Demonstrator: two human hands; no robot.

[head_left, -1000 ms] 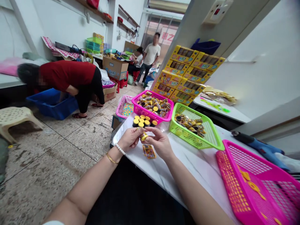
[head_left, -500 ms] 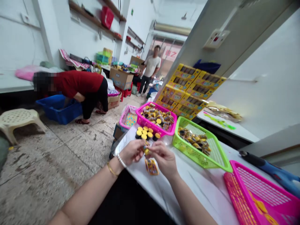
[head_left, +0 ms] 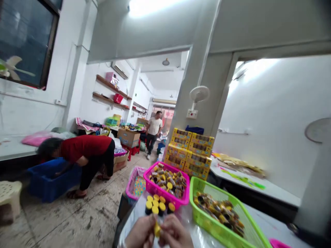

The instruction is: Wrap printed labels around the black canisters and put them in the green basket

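Observation:
At the bottom of the head view, my left hand (head_left: 141,232) and my right hand (head_left: 176,232) are close together, fingers pinched. Between them they hold a small yellow piece (head_left: 157,228); my fingers cover much of it, and its exact kind is unclear. Just beyond my hands stand several small dark tubs with yellow lids (head_left: 155,203) in a tight group. A pink basket (head_left: 187,198) behind them is heaped with similar small containers (head_left: 168,177). To the right, a green basket (head_left: 198,213) holds more dark and yellow containers (head_left: 219,210).
Stacked yellow boxes (head_left: 190,151) stand behind the baskets, against a pillar. A pink basket with small colourful bits (head_left: 139,186) is at the left. A person in a red top (head_left: 88,148) bends over a blue bin (head_left: 42,189); another person (head_left: 154,127) stands farther back.
The view has tilted up, so my hands now sit lower in it and the printed packet below them is out of sight. My hands still hold the small piece together.

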